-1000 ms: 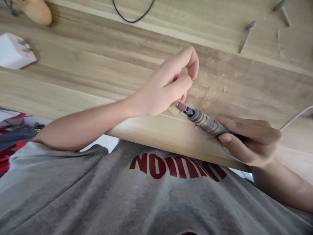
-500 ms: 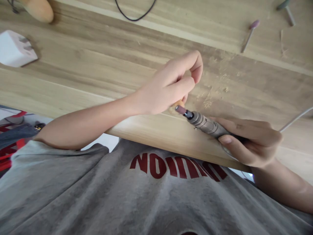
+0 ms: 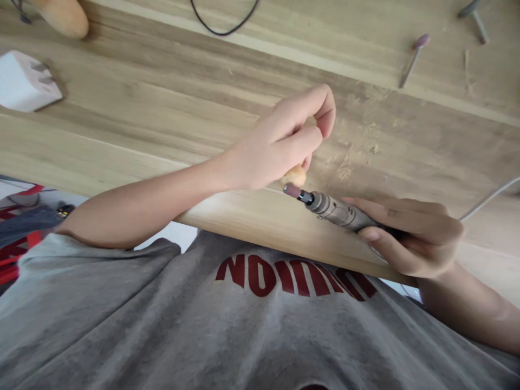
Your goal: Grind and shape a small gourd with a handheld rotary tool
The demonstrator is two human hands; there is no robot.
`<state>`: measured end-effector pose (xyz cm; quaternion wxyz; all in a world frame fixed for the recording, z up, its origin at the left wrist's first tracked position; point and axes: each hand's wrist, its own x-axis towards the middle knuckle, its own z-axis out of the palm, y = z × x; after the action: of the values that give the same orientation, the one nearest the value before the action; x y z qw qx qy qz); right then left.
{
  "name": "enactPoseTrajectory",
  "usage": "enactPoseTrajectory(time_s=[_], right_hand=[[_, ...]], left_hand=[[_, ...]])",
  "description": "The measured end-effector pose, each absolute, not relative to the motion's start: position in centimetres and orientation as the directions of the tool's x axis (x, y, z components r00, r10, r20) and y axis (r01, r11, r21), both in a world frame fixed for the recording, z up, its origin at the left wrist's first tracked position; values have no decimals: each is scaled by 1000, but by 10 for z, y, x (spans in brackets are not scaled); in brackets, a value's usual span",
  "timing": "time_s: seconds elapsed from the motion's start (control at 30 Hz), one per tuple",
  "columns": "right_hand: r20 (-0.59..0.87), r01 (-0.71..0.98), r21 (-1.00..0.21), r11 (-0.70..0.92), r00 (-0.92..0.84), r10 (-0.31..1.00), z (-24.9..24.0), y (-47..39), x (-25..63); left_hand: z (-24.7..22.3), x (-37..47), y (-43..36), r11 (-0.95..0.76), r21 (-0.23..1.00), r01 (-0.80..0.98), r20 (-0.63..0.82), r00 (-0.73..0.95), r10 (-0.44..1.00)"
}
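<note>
My left hand [image 3: 284, 143] is closed around a small tan, rounded piece that looks like wood [image 3: 296, 176]; only its lower end shows below the fingers. My right hand [image 3: 418, 235] grips a grey metal rotary tool [image 3: 341, 212] by its body. A reddish-brown cylindrical grinding bit [image 3: 291, 190] sits in the tool's chuck and points to the left. The bit's tip lies just below the tan piece, touching it or very close; I cannot tell which. Whether the bit is spinning does not show.
Fine shavings [image 3: 345, 168] are scattered on the wooden table [image 3: 162, 119] beyond my hands. A pink-tipped bit [image 3: 415, 57] and a dark-headed bit [image 3: 476, 20] lie at the upper right. A white plug adapter [image 3: 28, 84], a tan rounded object [image 3: 67, 16] and a black cord [image 3: 223, 32] lie farther left.
My right hand has shifted the rotary tool slightly left and down, so more of the tan piece shows above the bit. My left hand has barely moved.
</note>
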<state>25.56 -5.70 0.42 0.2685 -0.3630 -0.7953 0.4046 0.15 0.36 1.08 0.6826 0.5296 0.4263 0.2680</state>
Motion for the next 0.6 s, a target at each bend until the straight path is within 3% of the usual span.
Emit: enactPoseTrajectory(time_s=[0.6], right_hand=[[133, 360, -838, 410, -594, 793, 4, -57, 255]], left_hand=[[13, 1, 5, 304, 947, 108, -315, 507, 802]])
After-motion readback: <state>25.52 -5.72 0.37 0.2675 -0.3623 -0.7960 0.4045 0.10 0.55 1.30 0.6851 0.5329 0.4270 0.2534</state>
